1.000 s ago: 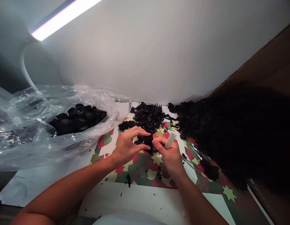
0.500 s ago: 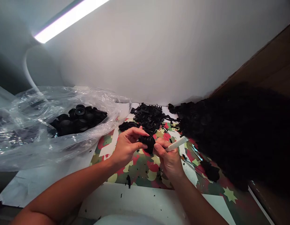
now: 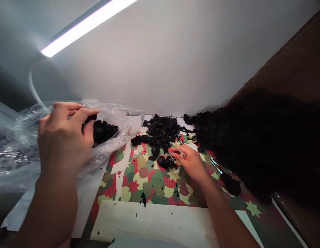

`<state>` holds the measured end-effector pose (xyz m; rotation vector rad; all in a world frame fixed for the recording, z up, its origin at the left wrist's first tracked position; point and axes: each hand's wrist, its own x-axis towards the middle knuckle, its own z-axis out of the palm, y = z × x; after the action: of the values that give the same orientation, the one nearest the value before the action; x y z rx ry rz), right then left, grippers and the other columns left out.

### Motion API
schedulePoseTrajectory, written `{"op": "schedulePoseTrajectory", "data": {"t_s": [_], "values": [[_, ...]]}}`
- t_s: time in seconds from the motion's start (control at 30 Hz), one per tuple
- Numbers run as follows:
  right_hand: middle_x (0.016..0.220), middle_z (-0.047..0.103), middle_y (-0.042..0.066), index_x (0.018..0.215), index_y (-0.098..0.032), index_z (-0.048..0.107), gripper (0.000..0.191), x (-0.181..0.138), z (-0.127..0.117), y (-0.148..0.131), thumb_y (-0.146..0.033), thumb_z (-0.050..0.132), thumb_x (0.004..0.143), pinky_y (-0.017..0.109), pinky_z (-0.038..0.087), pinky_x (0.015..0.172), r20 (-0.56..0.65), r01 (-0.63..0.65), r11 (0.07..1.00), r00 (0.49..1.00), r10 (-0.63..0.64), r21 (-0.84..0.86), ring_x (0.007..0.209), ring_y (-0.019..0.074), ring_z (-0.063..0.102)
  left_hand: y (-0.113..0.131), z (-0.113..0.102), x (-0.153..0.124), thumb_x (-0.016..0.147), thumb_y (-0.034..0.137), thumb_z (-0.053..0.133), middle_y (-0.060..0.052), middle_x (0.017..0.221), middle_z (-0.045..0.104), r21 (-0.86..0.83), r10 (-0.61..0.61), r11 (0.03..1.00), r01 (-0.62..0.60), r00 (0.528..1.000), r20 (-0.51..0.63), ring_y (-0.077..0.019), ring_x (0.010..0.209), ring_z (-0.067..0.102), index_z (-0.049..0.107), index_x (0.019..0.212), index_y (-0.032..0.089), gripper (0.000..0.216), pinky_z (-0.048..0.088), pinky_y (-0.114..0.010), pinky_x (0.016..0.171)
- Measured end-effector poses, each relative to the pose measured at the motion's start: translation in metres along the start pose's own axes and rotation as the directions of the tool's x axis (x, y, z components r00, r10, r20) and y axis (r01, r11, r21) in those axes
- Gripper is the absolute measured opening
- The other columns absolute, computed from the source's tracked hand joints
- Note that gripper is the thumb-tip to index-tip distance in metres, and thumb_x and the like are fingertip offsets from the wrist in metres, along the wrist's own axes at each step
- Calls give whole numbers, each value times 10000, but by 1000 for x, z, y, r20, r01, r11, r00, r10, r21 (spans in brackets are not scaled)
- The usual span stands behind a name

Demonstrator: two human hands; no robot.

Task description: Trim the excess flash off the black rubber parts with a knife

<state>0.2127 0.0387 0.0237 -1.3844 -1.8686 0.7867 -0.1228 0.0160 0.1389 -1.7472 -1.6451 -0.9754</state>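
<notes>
My left hand (image 3: 66,134) is over the opening of a clear plastic bag (image 3: 115,141) on the left. Its thumb and fingers close around a black round rubber part (image 3: 89,119), mostly hidden by the hand. Below it in the bag lie more black ribbed parts (image 3: 105,131). My right hand (image 3: 192,163) rests low over the patterned sheet, closed on a slim white-handled tool (image 3: 178,148) whose pale end points up and left. Just left of those fingers sit a black rounded piece (image 3: 163,162) and another dark piece (image 3: 155,151).
A heap of black shredded scraps (image 3: 163,129) lies at the back. To the right, a large dark pile (image 3: 239,144) fills the corner. Tweezers-like metal tools (image 3: 216,165) lie beside a black scrap (image 3: 230,184). A lamp (image 3: 90,27) shines above.
My left hand has left the middle and moved left to the bag. My right hand stays near the middle, with the white-handled tool now turned to point up and left.
</notes>
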Motion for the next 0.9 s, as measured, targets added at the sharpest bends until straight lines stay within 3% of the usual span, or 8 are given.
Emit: {"op": "schedulePoseTrajectory", "data": {"t_s": [0.13, 0.27, 0.37, 0.47, 0.6, 0.73, 0.83, 0.9], "values": [[904, 688, 30, 954, -235, 747, 151, -3, 15, 1, -336, 760, 842, 298, 439, 706, 193, 50, 994, 981, -30, -97, 803, 200, 621, -12, 1, 4, 872, 279, 699, -83, 983, 716, 84, -33, 996, 4, 941, 337, -355, 1028, 648, 758, 1035, 210, 187, 424, -618, 1034], [859, 675, 19, 883, -223, 719, 47, -5, 30, 1, -190, 691, 868, 294, 426, 706, 218, 62, 986, 976, -27, -156, 776, 187, 620, 40, 6, -14, 947, 249, 616, -78, 1163, 684, -467, 203, 883, -49, 936, 286, -258, 1119, 637, 693, 1147, 226, 215, 500, -440, 1023], [802, 696, 21, 829, -211, 711, 99, -4, 26, 1, -180, 633, 882, 303, 435, 700, 142, 21, 998, 990, -12, -62, 752, 192, 626, 79, 32, -50, 914, 211, 657, -72, 1241, 665, -721, 432, 683, 122, 728, 533, -237, 1101, 663, 578, 1348, 274, 446, 555, -388, 944], [825, 727, 38, 848, -204, 728, 99, -4, 17, -2, -276, 660, 859, 300, 451, 638, 57, -68, 989, 997, 60, 133, 696, 191, 625, 97, 75, -83, 841, 228, 732, -144, 1377, 610, -672, 338, 606, 426, 627, 702, -310, 1214, 619, 382, 1522, 270, 767, 539, -459, 964], [831, 728, 48, 837, -196, 740, 198, -7, 13, -8, -390, 701, 833, 294, 458, 583, 49, -92, 954, 995, 82, 287, 652, 184, 610, 97, 110, -95, 805, 258, 757, -170, 1275, 685, -587, 271, 250, 770, 527, 806, -297, 1114, 673, 598, 1319, 186, 543, 531, -440, 951], [864, 726, 55, 920, -211, 769, 344, -11, 12, -14, -459, 536, 975, 307, 481, 656, -181, 0, 959, 982, 54, 284, 737, 193, 635, 97, 108, -89, 778, 235, 779, -80, 998, 757, -479, 291, -13, 878, 461, 838, -203, 859, 708, 687, 1063, 170, 306, 547, -341, 812], [1062, 717, 76, 958, -231, 779, 559, -14, 8, -18, -482, 290, 1062, 330, 510, 752, -362, 85, 946, 932, 36, 312, 894, 212, 657, 99, 103, -89, 761, 216, 795, -30, 897, 738, -434, 239, -72, 898, 438, 867, -151, 770, 674, 671, 1016, 176, 287, 518, -273, 725], [1005, 718, 71, 970, -241, 777, 615, -17, 6, -21, -478, 219, 1075, 333, 521, 739, -374, 124, 941, 927, 3, 315, 861, 205, 666, 99, 103, -91, 736, 188, 809, -19, 861, 732, -417, 202, -75, 906, 423, 883, -138, 776, 664, 673, 1004, 169, 302, 498, -254, 737]]}}
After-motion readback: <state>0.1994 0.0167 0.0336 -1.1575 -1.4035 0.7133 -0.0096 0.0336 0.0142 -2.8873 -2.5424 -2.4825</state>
